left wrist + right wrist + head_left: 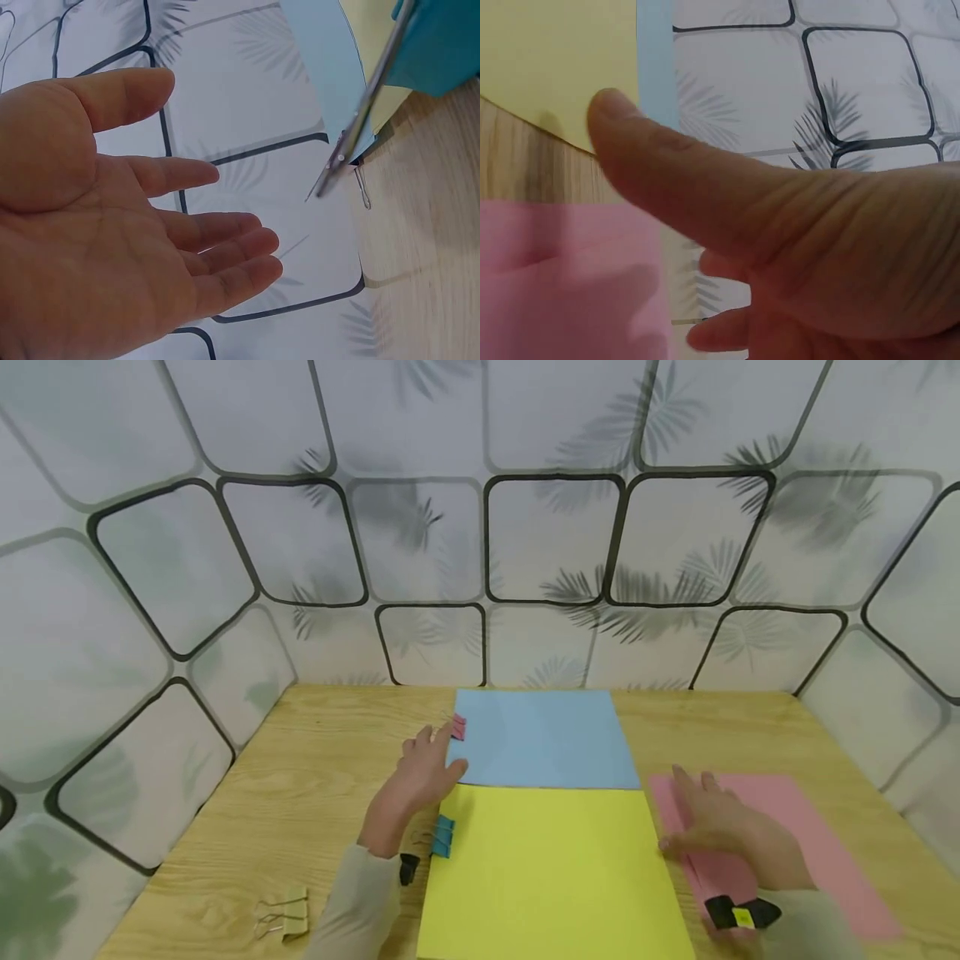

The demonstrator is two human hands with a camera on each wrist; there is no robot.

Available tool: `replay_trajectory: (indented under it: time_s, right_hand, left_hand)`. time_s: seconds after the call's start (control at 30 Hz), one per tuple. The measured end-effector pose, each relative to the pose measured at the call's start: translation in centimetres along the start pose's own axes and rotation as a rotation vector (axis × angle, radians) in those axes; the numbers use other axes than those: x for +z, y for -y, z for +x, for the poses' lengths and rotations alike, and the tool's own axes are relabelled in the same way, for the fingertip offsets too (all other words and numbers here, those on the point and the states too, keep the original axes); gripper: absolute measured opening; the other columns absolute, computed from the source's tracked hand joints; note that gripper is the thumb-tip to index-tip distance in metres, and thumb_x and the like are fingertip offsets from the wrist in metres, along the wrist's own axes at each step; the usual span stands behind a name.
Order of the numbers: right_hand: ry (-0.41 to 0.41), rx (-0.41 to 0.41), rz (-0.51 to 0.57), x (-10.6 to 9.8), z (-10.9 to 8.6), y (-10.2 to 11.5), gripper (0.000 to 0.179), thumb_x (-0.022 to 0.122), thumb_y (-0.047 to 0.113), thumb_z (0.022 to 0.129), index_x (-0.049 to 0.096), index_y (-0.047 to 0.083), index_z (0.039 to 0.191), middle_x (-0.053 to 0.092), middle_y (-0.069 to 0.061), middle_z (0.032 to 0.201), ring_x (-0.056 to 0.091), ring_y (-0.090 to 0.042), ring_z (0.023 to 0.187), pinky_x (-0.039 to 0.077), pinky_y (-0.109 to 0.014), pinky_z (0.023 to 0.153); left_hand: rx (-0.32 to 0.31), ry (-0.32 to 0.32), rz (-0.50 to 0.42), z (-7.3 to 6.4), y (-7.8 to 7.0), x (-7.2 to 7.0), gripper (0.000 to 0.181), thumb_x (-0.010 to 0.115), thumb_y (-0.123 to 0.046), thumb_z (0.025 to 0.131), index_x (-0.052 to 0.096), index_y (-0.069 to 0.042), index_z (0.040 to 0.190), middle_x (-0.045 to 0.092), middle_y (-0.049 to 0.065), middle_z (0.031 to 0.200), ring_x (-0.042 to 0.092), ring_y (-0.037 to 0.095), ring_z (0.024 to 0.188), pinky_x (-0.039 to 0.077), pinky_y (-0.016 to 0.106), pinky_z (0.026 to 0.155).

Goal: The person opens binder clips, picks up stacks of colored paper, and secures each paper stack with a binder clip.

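Observation:
Blue paper [542, 739] lies at the back of the table, with yellow paper [551, 877] in front of it. A pink binder clip [458, 727] sits on the blue paper's left edge and a teal binder clip [442, 837] on the yellow paper's left edge. My left hand [423, 770], fingers loosely spread and holding nothing, is over the left edges near both clips; its bare palm shows in the left wrist view. To the right, my right hand [731, 831] is over pink paper [813, 860], fingers extended, thumb pointing toward the yellow paper's right edge.
A pale yellow binder clip [295, 917] lies on the wooden table [345, 752] at the front left. Patterned white walls [427, 543] enclose the table at the back and both sides.

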State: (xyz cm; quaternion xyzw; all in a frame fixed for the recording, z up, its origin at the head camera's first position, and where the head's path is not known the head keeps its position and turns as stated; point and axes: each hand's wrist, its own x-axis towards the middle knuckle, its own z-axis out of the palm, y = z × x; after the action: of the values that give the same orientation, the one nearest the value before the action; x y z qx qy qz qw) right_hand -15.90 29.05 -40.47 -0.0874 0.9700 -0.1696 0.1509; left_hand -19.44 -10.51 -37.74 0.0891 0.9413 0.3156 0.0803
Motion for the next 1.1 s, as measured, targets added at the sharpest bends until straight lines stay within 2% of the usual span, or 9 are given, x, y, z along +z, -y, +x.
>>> replay_trajectory:
  time_s: [0.07,0.13,0.23,0.33,0.5,0.63,0.7,0.87,1.1]
  right_hand:
    - [0.039,0.01,-0.011,-0.2,-0.2,-0.1,0.1,0.083,0.044,0.077,0.033,-0.018,0.138,0.038,-0.052,0.126,0.044,-0.066,0.114,0.042,-0.069,0.091]
    - [0.054,0.018,-0.004,-0.2,-0.2,-0.1,0.072,0.083,0.039,0.077,0.05,-0.013,0.115,0.057,-0.035,0.102,0.058,-0.046,0.093,0.05,-0.051,0.081]
    - [0.039,0.028,-0.012,-0.1,-0.2,0.2,0.046,0.083,0.034,0.076,0.05,0.002,0.083,0.05,-0.006,0.074,0.046,-0.021,0.067,0.039,-0.034,0.062]
    - [0.033,0.035,-0.013,0.0,-0.1,0.2,0.042,0.082,0.031,0.076,0.05,0.004,0.079,0.048,-0.004,0.072,0.043,-0.019,0.066,0.037,-0.031,0.061]
    - [0.037,0.006,-0.031,0.0,0.4,-0.5,0.047,0.079,0.036,0.08,0.051,-0.001,0.084,0.051,-0.012,0.082,0.048,-0.025,0.075,0.044,-0.039,0.068]
    - [-0.004,-0.014,-0.031,0.3,1.0,-1.5,0.067,0.073,0.04,0.088,0.048,-0.02,0.103,0.049,-0.032,0.1,0.055,-0.04,0.089,0.048,-0.053,0.08]
    - [-0.06,-0.027,-0.038,0.6,1.3,-2.0,0.066,0.069,0.033,0.092,0.044,-0.025,0.111,0.046,-0.04,0.106,0.056,-0.049,0.092,0.048,-0.058,0.079]
    - [-0.192,0.003,-0.063,1.0,2.1,-3.1,0.042,0.062,0.017,0.094,0.047,-0.018,0.112,0.043,-0.043,0.111,0.049,-0.062,0.096,0.045,-0.064,0.079]
    - [-0.194,-0.04,-0.074,1.2,2.5,-4.6,0.064,0.064,0.02,0.095,0.038,-0.022,0.134,0.031,-0.053,0.134,0.031,-0.071,0.121,0.032,-0.077,0.094]
  left_hand:
    - [0.008,0.0,0.009,0.0,0.0,0.1,0.064,0.051,-0.024,0.102,0.024,-0.002,0.156,0.017,0.034,0.157,0.016,0.056,0.142,0.024,0.071,0.108]
    - [0.006,0.006,0.011,0.0,0.0,0.1,0.065,0.051,-0.024,0.102,0.023,-0.002,0.157,0.016,0.033,0.158,0.015,0.056,0.143,0.024,0.071,0.109]
    - [0.0,0.021,0.012,-0.1,0.1,0.1,0.066,0.051,-0.024,0.102,0.022,-0.003,0.157,0.014,0.033,0.158,0.014,0.055,0.143,0.023,0.071,0.109]
    - [-0.008,0.039,0.011,-0.1,0.2,0.1,0.067,0.051,-0.026,0.102,0.02,-0.005,0.158,0.012,0.032,0.159,0.012,0.054,0.145,0.022,0.071,0.11]
    - [-0.007,0.06,0.017,-0.1,0.1,0.1,0.067,0.051,-0.026,0.103,0.02,-0.004,0.158,0.012,0.031,0.16,0.011,0.053,0.145,0.021,0.07,0.11]
    - [-0.009,0.074,0.028,0.0,0.1,0.2,0.067,0.051,-0.026,0.103,0.02,-0.004,0.158,0.014,0.032,0.159,0.012,0.053,0.145,0.022,0.07,0.111]
    - [-0.011,0.075,0.033,0.0,0.1,0.2,0.066,0.051,-0.026,0.103,0.02,-0.003,0.158,0.014,0.032,0.159,0.013,0.053,0.145,0.023,0.069,0.11]
    - [-0.02,0.076,0.034,0.0,0.2,0.2,0.066,0.051,-0.027,0.103,0.022,-0.003,0.157,0.015,0.031,0.159,0.013,0.052,0.145,0.022,0.069,0.111]
    - [-0.03,0.081,0.033,0.0,0.2,0.0,0.066,0.052,-0.026,0.103,0.023,-0.002,0.157,0.016,0.031,0.159,0.013,0.052,0.145,0.021,0.069,0.111]
